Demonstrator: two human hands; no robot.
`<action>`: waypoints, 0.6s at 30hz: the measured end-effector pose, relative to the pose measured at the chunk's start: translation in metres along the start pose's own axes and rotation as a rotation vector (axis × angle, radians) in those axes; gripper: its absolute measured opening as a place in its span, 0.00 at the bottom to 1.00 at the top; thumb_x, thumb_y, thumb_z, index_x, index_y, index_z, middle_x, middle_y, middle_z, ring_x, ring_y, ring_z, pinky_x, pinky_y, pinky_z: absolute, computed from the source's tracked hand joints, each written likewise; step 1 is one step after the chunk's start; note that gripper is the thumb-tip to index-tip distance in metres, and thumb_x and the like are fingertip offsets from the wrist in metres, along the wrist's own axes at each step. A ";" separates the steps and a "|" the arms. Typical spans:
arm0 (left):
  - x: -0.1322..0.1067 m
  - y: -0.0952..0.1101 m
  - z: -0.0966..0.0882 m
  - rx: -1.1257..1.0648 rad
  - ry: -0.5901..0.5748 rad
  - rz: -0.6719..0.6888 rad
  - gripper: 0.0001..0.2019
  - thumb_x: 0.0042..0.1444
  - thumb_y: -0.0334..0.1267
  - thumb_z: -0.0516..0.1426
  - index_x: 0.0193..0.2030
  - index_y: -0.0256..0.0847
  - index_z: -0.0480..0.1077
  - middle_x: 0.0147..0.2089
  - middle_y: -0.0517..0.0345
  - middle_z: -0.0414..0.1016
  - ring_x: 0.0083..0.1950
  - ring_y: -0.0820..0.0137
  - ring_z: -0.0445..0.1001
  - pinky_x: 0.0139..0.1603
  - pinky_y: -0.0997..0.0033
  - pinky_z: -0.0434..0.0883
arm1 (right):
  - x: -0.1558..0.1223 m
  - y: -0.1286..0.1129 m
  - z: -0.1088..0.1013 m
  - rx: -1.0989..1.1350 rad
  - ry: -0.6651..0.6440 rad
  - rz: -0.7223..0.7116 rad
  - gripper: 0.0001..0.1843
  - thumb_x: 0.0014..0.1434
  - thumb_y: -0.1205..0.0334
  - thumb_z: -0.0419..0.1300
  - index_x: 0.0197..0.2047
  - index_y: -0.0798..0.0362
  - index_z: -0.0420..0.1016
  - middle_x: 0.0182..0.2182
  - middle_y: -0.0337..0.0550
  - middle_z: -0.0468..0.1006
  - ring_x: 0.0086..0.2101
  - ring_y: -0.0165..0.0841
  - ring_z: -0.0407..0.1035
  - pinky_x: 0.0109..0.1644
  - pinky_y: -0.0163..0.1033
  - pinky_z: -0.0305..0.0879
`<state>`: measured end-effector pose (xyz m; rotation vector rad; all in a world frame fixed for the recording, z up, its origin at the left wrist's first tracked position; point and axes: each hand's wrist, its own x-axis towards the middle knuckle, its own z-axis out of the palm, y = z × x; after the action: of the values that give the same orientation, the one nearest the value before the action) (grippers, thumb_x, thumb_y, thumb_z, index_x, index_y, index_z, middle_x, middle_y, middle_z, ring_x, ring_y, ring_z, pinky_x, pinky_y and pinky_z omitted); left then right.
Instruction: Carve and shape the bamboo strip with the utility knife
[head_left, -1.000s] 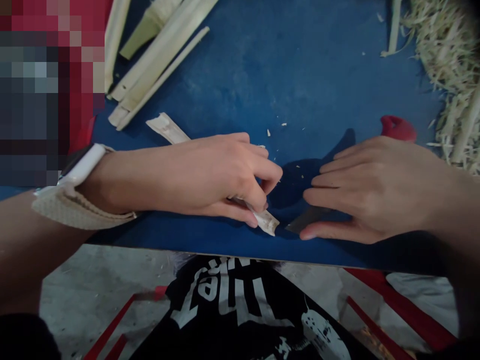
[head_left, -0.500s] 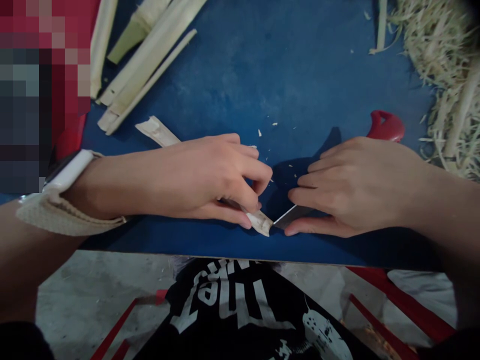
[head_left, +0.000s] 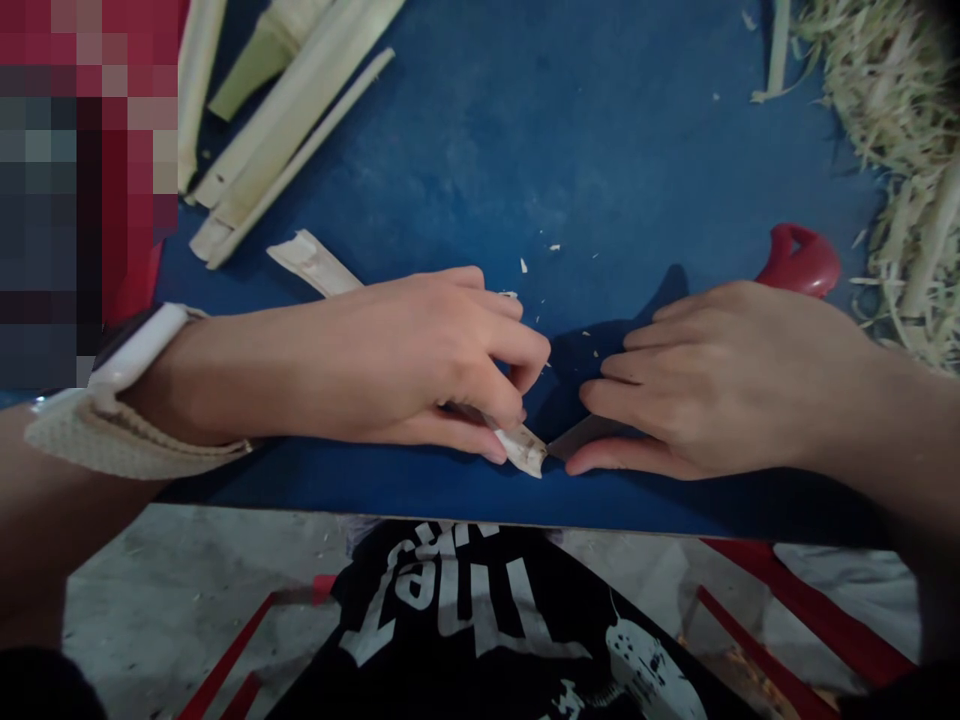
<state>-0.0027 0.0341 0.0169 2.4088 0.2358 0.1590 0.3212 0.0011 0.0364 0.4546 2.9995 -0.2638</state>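
My left hand (head_left: 469,355) is closed round a pale split strip of plant stalk, perhaps bamboo (head_left: 319,264), pinching it near its lower end between thumb and fingers. The strip runs slantwise under the hand, and its middle is hidden. In my right hand (head_left: 690,385) is a knife (head_left: 581,437), held by the blade between thumb and fingers. Its tip meets the near end of the strip. The red handle with a hole in it (head_left: 802,262) sticks out behind the right hand.
Several pale split stalks (head_left: 289,145) lie at the back left of the blue table (head_left: 570,130). A heap of fine shavings (head_left: 885,110) covers the right edge, with a thin stick (head_left: 780,45) beside it. Small chips (head_left: 524,266) are scattered near my hands. The table's front edge is close to my body.
My right hand has turned slightly, and the red handle has swung a little to the right. The knife tip stays at the strip's end. My left hand keeps its hold, almost unmoved.
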 end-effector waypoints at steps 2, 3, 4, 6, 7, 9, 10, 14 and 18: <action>0.000 0.000 0.000 0.006 -0.012 -0.008 0.07 0.84 0.44 0.74 0.49 0.57 0.96 0.50 0.63 0.92 0.45 0.65 0.84 0.55 0.55 0.71 | 0.000 0.000 0.000 0.003 0.015 0.003 0.39 0.95 0.36 0.58 0.31 0.47 0.78 0.23 0.40 0.75 0.24 0.37 0.63 0.36 0.48 0.48; -0.001 0.000 0.000 0.006 -0.014 -0.012 0.07 0.84 0.45 0.74 0.49 0.57 0.96 0.49 0.63 0.92 0.45 0.65 0.84 0.56 0.55 0.72 | 0.000 0.000 0.001 0.008 0.026 0.005 0.40 0.95 0.36 0.56 0.31 0.47 0.77 0.23 0.40 0.75 0.25 0.37 0.64 0.36 0.48 0.49; -0.001 0.000 0.000 0.002 -0.012 -0.014 0.07 0.84 0.44 0.74 0.49 0.57 0.96 0.49 0.63 0.92 0.45 0.64 0.84 0.56 0.55 0.72 | 0.000 -0.001 0.001 0.007 0.042 0.011 0.41 0.96 0.36 0.53 0.30 0.47 0.77 0.22 0.40 0.74 0.25 0.37 0.64 0.36 0.48 0.50; -0.001 0.000 0.000 -0.013 0.006 -0.006 0.07 0.84 0.43 0.75 0.49 0.57 0.96 0.49 0.63 0.92 0.45 0.64 0.85 0.55 0.56 0.72 | 0.000 -0.001 0.003 0.000 0.083 0.026 0.43 0.97 0.36 0.49 0.30 0.47 0.76 0.22 0.39 0.73 0.25 0.37 0.65 0.35 0.48 0.52; -0.001 -0.001 0.000 -0.019 0.020 0.006 0.07 0.83 0.41 0.75 0.48 0.56 0.96 0.50 0.62 0.92 0.45 0.65 0.85 0.55 0.56 0.71 | -0.001 -0.001 0.004 -0.004 0.106 0.031 0.43 0.98 0.36 0.48 0.31 0.47 0.76 0.22 0.39 0.73 0.24 0.36 0.66 0.35 0.47 0.52; -0.001 -0.001 0.001 -0.028 0.040 0.027 0.07 0.83 0.39 0.75 0.48 0.54 0.96 0.51 0.62 0.93 0.45 0.65 0.84 0.55 0.56 0.70 | -0.001 -0.003 0.005 -0.014 0.153 0.036 0.42 0.97 0.36 0.49 0.31 0.47 0.76 0.22 0.38 0.73 0.24 0.36 0.67 0.35 0.47 0.54; -0.001 -0.002 0.001 -0.031 0.041 0.030 0.07 0.83 0.39 0.75 0.49 0.54 0.96 0.52 0.62 0.93 0.45 0.66 0.84 0.55 0.55 0.70 | -0.001 -0.004 0.006 -0.019 0.173 0.031 0.42 0.97 0.36 0.51 0.31 0.47 0.76 0.23 0.37 0.74 0.25 0.35 0.68 0.35 0.46 0.55; -0.001 -0.002 0.001 -0.033 0.021 0.009 0.07 0.83 0.39 0.75 0.49 0.56 0.95 0.51 0.64 0.93 0.46 0.65 0.84 0.55 0.56 0.70 | -0.002 -0.009 0.007 -0.058 0.241 0.028 0.39 0.97 0.38 0.56 0.31 0.48 0.76 0.23 0.35 0.74 0.25 0.34 0.69 0.34 0.44 0.57; -0.001 -0.002 0.000 -0.028 0.000 -0.010 0.07 0.84 0.41 0.75 0.50 0.57 0.96 0.51 0.63 0.93 0.47 0.65 0.85 0.57 0.56 0.71 | -0.001 -0.012 0.005 -0.069 0.245 0.063 0.38 0.96 0.38 0.58 0.32 0.48 0.78 0.24 0.36 0.75 0.27 0.34 0.70 0.35 0.44 0.58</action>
<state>-0.0034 0.0351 0.0158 2.3795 0.2439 0.1570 0.3189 -0.0115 0.0335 0.6153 3.2111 -0.1051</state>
